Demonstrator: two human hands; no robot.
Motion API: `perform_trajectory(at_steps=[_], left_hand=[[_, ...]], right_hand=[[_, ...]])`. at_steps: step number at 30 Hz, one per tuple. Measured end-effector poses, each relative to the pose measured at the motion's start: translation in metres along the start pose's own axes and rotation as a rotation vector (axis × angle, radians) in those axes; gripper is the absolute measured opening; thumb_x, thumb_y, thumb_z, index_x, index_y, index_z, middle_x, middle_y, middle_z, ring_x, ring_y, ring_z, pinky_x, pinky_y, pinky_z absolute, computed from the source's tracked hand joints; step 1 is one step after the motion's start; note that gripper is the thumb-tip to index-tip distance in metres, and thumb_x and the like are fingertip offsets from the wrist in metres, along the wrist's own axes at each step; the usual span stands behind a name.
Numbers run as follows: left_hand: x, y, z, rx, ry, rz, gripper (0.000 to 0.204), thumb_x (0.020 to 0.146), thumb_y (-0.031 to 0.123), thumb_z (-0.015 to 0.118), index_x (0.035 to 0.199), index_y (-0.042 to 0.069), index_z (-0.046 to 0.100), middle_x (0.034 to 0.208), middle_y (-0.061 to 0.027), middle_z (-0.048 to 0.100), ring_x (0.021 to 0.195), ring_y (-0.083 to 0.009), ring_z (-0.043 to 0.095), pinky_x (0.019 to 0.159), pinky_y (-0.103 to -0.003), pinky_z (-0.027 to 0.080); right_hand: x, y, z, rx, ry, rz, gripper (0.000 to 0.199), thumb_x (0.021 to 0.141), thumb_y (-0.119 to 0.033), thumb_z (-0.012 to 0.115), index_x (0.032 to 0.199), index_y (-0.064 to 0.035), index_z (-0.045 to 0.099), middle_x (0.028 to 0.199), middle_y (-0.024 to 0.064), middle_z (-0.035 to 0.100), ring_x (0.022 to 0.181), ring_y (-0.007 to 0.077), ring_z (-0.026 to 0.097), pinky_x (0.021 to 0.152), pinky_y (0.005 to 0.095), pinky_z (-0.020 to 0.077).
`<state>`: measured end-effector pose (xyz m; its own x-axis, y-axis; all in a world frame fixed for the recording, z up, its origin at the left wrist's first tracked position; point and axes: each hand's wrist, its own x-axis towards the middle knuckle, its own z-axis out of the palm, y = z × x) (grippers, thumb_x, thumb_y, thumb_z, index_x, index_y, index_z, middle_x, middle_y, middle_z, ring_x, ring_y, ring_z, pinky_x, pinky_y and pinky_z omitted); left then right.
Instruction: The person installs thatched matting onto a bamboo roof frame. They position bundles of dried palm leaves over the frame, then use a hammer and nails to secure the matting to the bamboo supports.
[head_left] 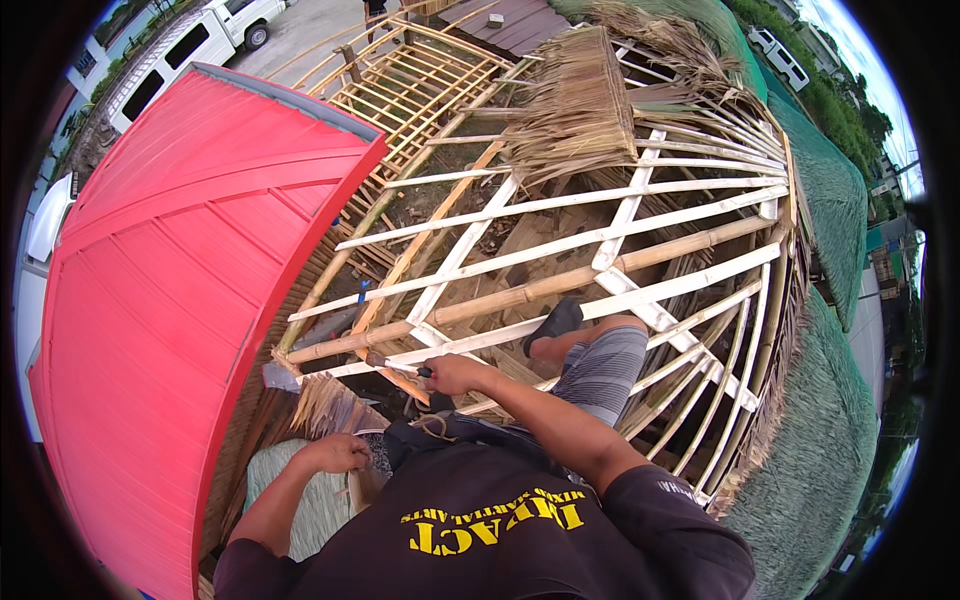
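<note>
Low in the frame, left of centre, the left hand (pixel 335 453) was curled onto a strip of dried thatch (pixel 325 405) at the frame's edge, apparently pinning it so it lay flat. Just above, near centre, the right hand (pixel 455 373) was closed round the handle of a hammer (pixel 330 365), its head lying out to the left by the thatch, within striking reach. Further up, a foot in a dark sandal (pixel 553 325) rested on a bamboo pole (pixel 520 297) for footing. Beyond lay the open roof lattice (pixel 640 200), a thatch bundle (pixel 575 105) waiting at top centre, and the red roof (pixel 180 270) on the left.
</note>
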<state>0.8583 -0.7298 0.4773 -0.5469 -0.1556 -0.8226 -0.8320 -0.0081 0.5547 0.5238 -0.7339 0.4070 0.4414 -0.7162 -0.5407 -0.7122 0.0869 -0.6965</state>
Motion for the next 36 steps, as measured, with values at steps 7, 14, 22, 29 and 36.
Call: perform_trajectory(at_steps=[7, 14, 22, 29, 36], left_hand=[[0.013, -0.017, 0.057, 0.372, 0.603, 0.172, 0.02, 0.084, 0.014, 0.064, 0.099, 0.004, 0.073, 0.091, -0.0212, 0.072, 0.089, -0.0406, 0.069, 0.079, -0.051, 0.054], [0.008, -0.02, 0.02, 0.016, 0.268, 0.02, 0.03, 0.094, 0.015, 0.059, 0.121, 0.004, 0.066, 0.095, -0.0149, 0.073, 0.087, -0.0272, 0.071, 0.076, -0.04, 0.056], [0.073, 0.019, -0.006, -1.639, 0.346, 0.314, 0.02, 0.103, 0.016, 0.052, 0.118, 0.006, 0.062, 0.104, -0.0014, 0.069, 0.089, -0.0109, 0.066, 0.068, -0.027, 0.053], [0.065, 0.05, -0.041, -1.689, 0.031, 0.566, 0.058, 0.099, 0.063, 0.051, 0.128, 0.013, 0.058, 0.114, -0.0021, 0.066, 0.102, -0.0164, 0.066, 0.07, -0.028, 0.058], [0.028, 0.06, -0.07, -1.143, 0.169, 0.561, 0.031, 0.105, 0.041, 0.054, 0.111, 0.011, 0.06, 0.089, -0.0024, 0.064, 0.111, -0.0192, 0.066, 0.076, -0.032, 0.061]], right_hand=[[-0.005, -0.028, -0.016, -0.09, -0.019, -0.013, 0.047, 0.095, -0.045, 0.064, 0.112, -0.0012, 0.065, 0.107, 0.0227, 0.071, 0.103, 0.0411, 0.067, 0.09, 0.0484, 0.0517], [-0.007, -0.047, -0.011, -0.077, 0.011, -0.009, 0.049, 0.096, -0.045, 0.065, 0.114, 0.0, 0.063, 0.095, 0.0235, 0.069, 0.093, 0.042, 0.067, 0.08, 0.0478, 0.0507], [-0.017, -0.072, -0.003, 0.19, 0.269, -0.066, 0.044, 0.103, -0.045, 0.053, 0.109, -0.0038, 0.067, 0.088, 0.0271, 0.068, 0.089, 0.0485, 0.065, 0.077, 0.0522, 0.0507], [-0.058, -0.052, -0.036, -0.031, 0.508, -0.001, 0.046, 0.097, -0.054, 0.061, 0.107, -0.0102, 0.07, 0.081, 0.0164, 0.072, 0.076, 0.0377, 0.07, 0.067, 0.0478, 0.0528], [-0.049, -0.067, -0.005, -0.08, 0.455, -0.12, 0.043, 0.092, -0.051, 0.068, 0.103, -0.009, 0.068, 0.088, 0.0158, 0.071, 0.078, 0.0369, 0.068, 0.066, 0.0443, 0.0513]])
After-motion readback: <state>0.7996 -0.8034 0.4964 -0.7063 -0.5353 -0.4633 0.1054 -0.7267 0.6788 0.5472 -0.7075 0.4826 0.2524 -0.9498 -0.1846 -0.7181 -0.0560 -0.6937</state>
